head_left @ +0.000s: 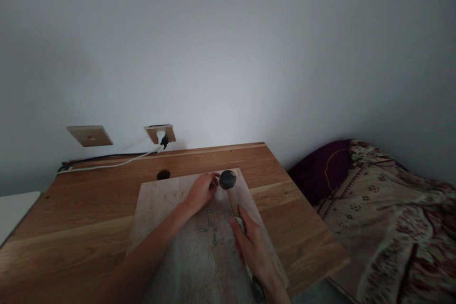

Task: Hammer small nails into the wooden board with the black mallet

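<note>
My right hand (251,237) is wrapped round the handle of a hammer (228,180), whose round dark head is raised over the far right part of a pale wooden board (171,256). Just left of that head, my left hand (203,191) rests at the board with its fingertips pinched together. Whatever is between those fingertips is too small and dark to make out. Several small metal nails or screws (210,221) lie loose on the board between my two hands. A row of small dark marks (174,195) shows near the board's far left corner.
Beneath the board is a wooden table (285,218) with a round cable hole (163,175). A white cable (121,163) runs along its back to a wall socket (160,134). Patterned bedding (377,218) lies to the right; a white surface (16,211) stands at left.
</note>
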